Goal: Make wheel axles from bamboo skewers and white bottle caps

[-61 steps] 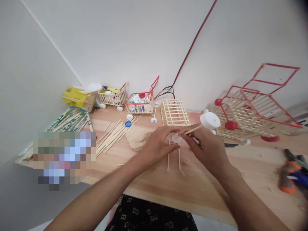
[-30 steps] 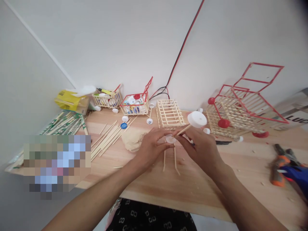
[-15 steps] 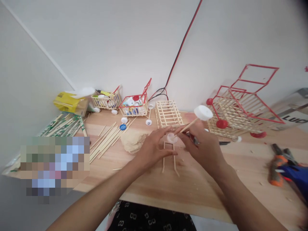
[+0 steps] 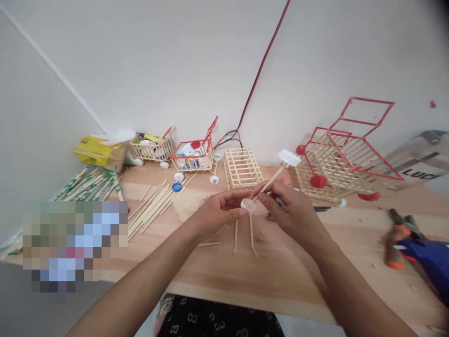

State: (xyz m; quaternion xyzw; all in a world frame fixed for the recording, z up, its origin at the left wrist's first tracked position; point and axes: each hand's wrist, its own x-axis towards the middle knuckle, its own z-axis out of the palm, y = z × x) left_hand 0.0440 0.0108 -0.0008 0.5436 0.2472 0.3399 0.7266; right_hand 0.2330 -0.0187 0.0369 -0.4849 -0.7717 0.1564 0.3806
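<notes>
My right hand [image 4: 289, 206] pinches a thin wooden stick [image 4: 267, 185] that slants up to the right. A white bottle cap [image 4: 289, 158] sits on the stick's upper end. At its lower end is a translucent white cap [image 4: 249, 205], its hollow side facing up. My left hand [image 4: 220, 210] holds that lower cap between thumb and fingers. Below the hands a small frame of bent sticks [image 4: 251, 234] lies on the table, its upper part hidden. Behind them stands a basket of glued sticks [image 4: 243, 168].
Small stick carts [image 4: 192, 157] with cap wheels line the wall. A larger red-trimmed cart [image 4: 347, 159] stands at right. Loose sticks [image 4: 149, 206] and a beige lump [image 4: 187, 206] lie at left. Pliers [image 4: 398, 243] and a blue tool [image 4: 426, 262] lie at right.
My left fingers have closed on the lower cap, where they were spread beside it before. The stick's upper cap has tilted and moved slightly left. The whole view has shifted a little.
</notes>
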